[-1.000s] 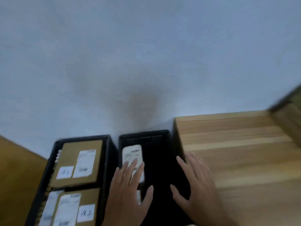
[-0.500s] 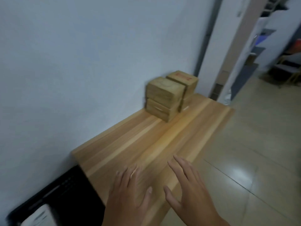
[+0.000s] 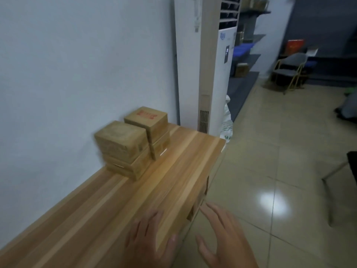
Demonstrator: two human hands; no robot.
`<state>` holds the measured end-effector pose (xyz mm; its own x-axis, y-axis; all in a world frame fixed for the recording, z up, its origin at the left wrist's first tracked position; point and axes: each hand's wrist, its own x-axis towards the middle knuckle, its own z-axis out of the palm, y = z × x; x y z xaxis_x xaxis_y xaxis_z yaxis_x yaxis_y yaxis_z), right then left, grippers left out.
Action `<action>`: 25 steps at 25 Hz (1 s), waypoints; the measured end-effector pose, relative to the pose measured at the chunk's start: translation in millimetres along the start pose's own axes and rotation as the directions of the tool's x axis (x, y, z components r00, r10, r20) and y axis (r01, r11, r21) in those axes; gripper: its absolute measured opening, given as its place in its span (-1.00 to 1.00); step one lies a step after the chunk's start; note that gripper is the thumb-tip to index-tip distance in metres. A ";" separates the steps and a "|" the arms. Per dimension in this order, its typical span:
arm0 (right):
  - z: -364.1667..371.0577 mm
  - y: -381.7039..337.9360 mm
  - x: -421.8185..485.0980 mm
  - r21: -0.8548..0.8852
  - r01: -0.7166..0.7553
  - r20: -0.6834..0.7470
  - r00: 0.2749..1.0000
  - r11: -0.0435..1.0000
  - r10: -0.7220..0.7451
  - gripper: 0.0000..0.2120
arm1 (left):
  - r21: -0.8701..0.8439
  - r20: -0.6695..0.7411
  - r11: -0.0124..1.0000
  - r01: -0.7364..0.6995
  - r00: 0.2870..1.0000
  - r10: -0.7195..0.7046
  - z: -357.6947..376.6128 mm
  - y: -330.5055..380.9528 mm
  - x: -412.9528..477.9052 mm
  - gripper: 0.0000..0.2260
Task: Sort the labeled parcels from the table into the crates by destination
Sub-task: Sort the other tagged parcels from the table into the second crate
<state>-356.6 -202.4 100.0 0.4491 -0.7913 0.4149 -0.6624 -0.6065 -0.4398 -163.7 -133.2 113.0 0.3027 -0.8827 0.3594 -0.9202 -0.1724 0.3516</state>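
The left hand (image 3: 149, 242) is held with fingers spread over the near edge of the wooden table (image 3: 100, 209), and nothing is grasped. The right hand (image 3: 226, 238) is likewise spread and empty, seen just off that edge above the tiled floor (image 3: 270, 161). The cardboard parcels (image 3: 125, 146) are stacked in two piles against the wall (image 3: 77, 64) at the table's far end, well apart from both hands.

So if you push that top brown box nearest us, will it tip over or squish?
Probably neither. The top box looks like stiff cardboard with square edges, so it should keep its shape. It is squat and lies flat on the box beneath, so a push would likely slide it, maybe off onto the table. Its weight cannot be told.
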 end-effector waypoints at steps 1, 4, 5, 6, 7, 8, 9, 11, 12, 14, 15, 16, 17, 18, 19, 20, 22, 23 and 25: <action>-4.5 20.1 11.2 0.014 -0.005 0.021 1.000 1.000 0.004 -0.40 | -0.023 0.079 1.000 0.016 0.997 -0.014 11.6 7.0 15.1 -0.47; -3.4 60.4 36.5 -0.025 -0.066 -0.023 0.998 0.997 0.066 -0.41 | -0.011 0.089 0.999 0.052 0.995 -0.050 45.5 6.7 47.6 -0.45; -0.3 71.5 52.6 -0.006 -0.041 -0.064 0.997 0.999 0.041 -0.50 | -0.001 0.066 0.999 0.043 0.997 -0.043 54.6 6.0 65.1 -0.46; 6.1 80.7 70.2 -0.012 0.019 -0.087 0.996 1.000 -0.020 -0.57 | 0.032 0.018 0.998 0.049 0.999 -0.050 63.9 6.5 84.6 -0.48; 10.6 86.1 88.2 -0.015 0.073 -0.077 0.994 0.997 -0.074 -0.56 | 0.020 -0.004 0.998 0.056 0.998 -0.056 73.4 6.4 103.7 -0.49; 18.4 95.4 112.0 -0.038 0.144 -0.091 0.985 0.989 -0.147 -0.49 | -0.007 -0.051 0.998 0.066 0.996 -0.067 82.9 5.5 127.0 -0.49; 23.0 103.6 135.5 -0.056 0.161 -0.091 0.982 0.985 -0.166 -0.43 | -0.033 -0.046 0.995 0.094 0.994 -0.096 89.7 3.2 147.4 -0.48; 35.2 119.4 180.9 -0.112 0.160 -0.072 0.983 0.981 -0.169 -0.49 | -0.043 -0.041 0.986 0.161 0.986 -0.163 110.1 -6.8 189.0 -0.46; 43.6 126.1 202.4 -0.142 0.145 -0.076 0.985 0.979 -0.157 -0.58 | -0.063 -0.059 0.979 0.194 0.978 -0.198 118.2 -11.8 209.2 -0.45; 59.4 138.1 251.8 -0.130 0.127 0.002 0.992 0.983 -0.128 -0.45 | -0.120 -0.059 0.962 0.247 0.965 -0.255 130.3 -22.0 249.0 -0.45; 67.1 143.6 274.0 -0.115 0.143 0.044 0.989 0.983 -0.138 -0.36 | -0.121 -0.066 0.961 0.250 0.964 -0.259 135.1 -26.5 267.3 -0.45; 75.8 149.4 296.3 -0.098 0.168 0.074 0.984 0.981 -0.161 -0.32 | -0.118 -0.053 0.959 0.259 0.962 -0.267 141.4 -31.7 285.6 -0.45; 82.9 153.3 314.6 -0.085 0.189 0.101 0.978 0.978 -0.180 -0.32 | -0.105 -0.024 0.956 0.275 0.960 -0.279 147.2 -36.5 300.2 -0.44; 92.2 157.6 333.7 -0.071 0.211 0.119 0.972 0.975 -0.202 -0.33 | -0.082 -0.011 0.953 0.291 0.956 -0.293 153.2 -43.1 315.3 -0.43; 101.0 161.0 350.4 -0.058 0.235 0.131 0.965 0.970 -0.226 -0.34 | -0.074 -0.010 0.949 0.307 0.951 -0.308 156.5 -49.5 326.9 -0.42; 110.4 165.2 366.7 -0.052 0.266 0.136 0.957 0.963 -0.257 -0.32 | -0.062 -0.024 0.944 0.325 0.945 -0.327 160.1 -55.1 336.6 -0.43; 129.3 174.6 400.9 0.003 0.305 0.159 0.940 0.952 -0.302 -0.25 | -0.027 -0.029 0.931 0.363 0.931 -0.364 170.1 -64.4 356.6 -0.44; 142.1 180.8 419.0 0.048 0.318 0.169 0.932 0.947 -0.321 -0.25 | -0.006 -0.026 0.916 0.401 0.916 -0.401 177.5 -69.5 366.3 -0.42; 164.2 193.9 449.9 0.105 0.348 0.165 0.918 0.932 -0.361 -0.29 | 0.026 -0.028 0.869 0.495 0.869 -0.494 190.9 -74.2 380.9 -0.37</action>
<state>-184.5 -688.7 70.7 0.7503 -0.5203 0.4079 -0.3985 -0.8482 -0.3489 -27.6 -540.1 58.9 0.7248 -0.6693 0.1631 -0.6560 -0.5981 0.4604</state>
